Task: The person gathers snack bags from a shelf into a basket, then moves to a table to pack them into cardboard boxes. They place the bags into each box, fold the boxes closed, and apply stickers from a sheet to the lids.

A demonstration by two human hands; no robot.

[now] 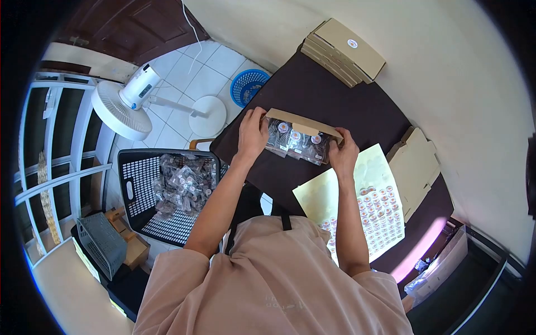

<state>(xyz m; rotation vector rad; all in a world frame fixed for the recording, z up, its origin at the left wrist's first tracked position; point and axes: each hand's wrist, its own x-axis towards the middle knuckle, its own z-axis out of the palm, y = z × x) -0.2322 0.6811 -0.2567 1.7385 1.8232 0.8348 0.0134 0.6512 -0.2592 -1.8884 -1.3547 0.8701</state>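
An open cardboard box (pixel 301 134) is held on the dark table (pixel 335 95) just above the centre of the view, with its lid flap raised toward twelve o'clock. The left hand (pixel 252 134) is closed on the box's end at nine o'clock, fingers wrapped over the edge, and the right hand (pixel 343 153) is closed on the opposite end at three o'clock; the two hands are kept apart by the length of the box. Small clear packets (pixel 296 144), each bearing a round sticker, are seen lying side by side inside the box. At five o'clock from the box, a pale yellow sticker sheet (pixel 379 195) is spread on the table, partly filled with round labels and touched by the right forearm. Flat unfolded cardboard blanks (pixel 416 167) are stacked at three o'clock, just beside the sheet. A pile of closed boxes (pixel 343 50) is set at one o'clock at the table's far end. At eight o'clock, off the table, a dark laundry basket (pixel 139 190) is filled with more clear packets. At ten o'clock a white fan (pixel 125 106) stands on the tiled floor, and a blue basket (pixel 248 86) is seen at eleven o'clock.
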